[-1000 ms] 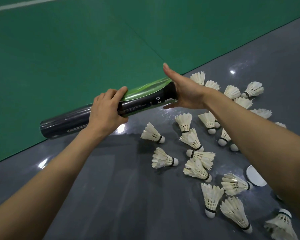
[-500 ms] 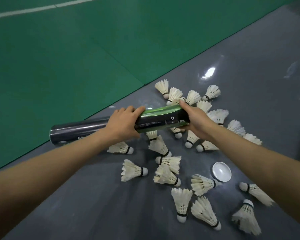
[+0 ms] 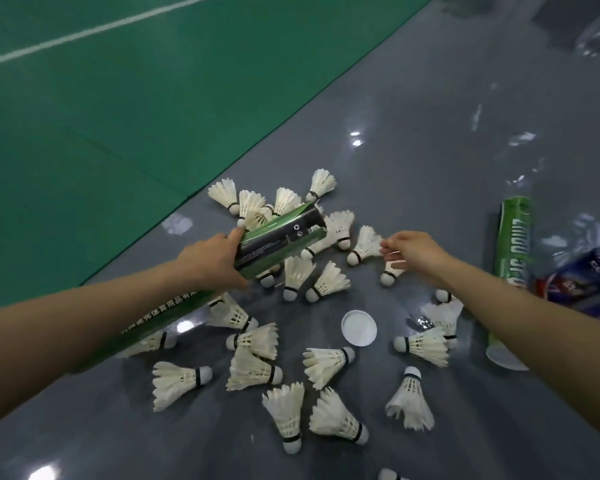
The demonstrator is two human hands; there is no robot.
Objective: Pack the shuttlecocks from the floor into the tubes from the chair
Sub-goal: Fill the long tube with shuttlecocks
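Observation:
My left hand (image 3: 208, 261) grips a green and black shuttlecock tube (image 3: 284, 233) around its middle. The tube slants up to the right above the pile, its far end over the back shuttlecocks. White feather shuttlecocks (image 3: 328, 282) lie scattered on the grey floor, several of them. My right hand (image 3: 413, 251) is off the tube, its loosely curled fingertips right at the feathers of one shuttlecock (image 3: 364, 244). I see nothing held in that hand. A second green tube (image 3: 513, 258) lies on the floor at the right.
A white round cap (image 3: 359, 327) lies on the floor among the shuttlecocks. A blue tube or package (image 3: 586, 271) sits at the right edge beside clear plastic wrapping (image 3: 582, 230). The green court mat (image 3: 118, 116) borders the grey floor at the left.
My right hand let go of the tube's end and moved right to a shuttlecock. The left hand swung the tube, so its far end now points up and right.

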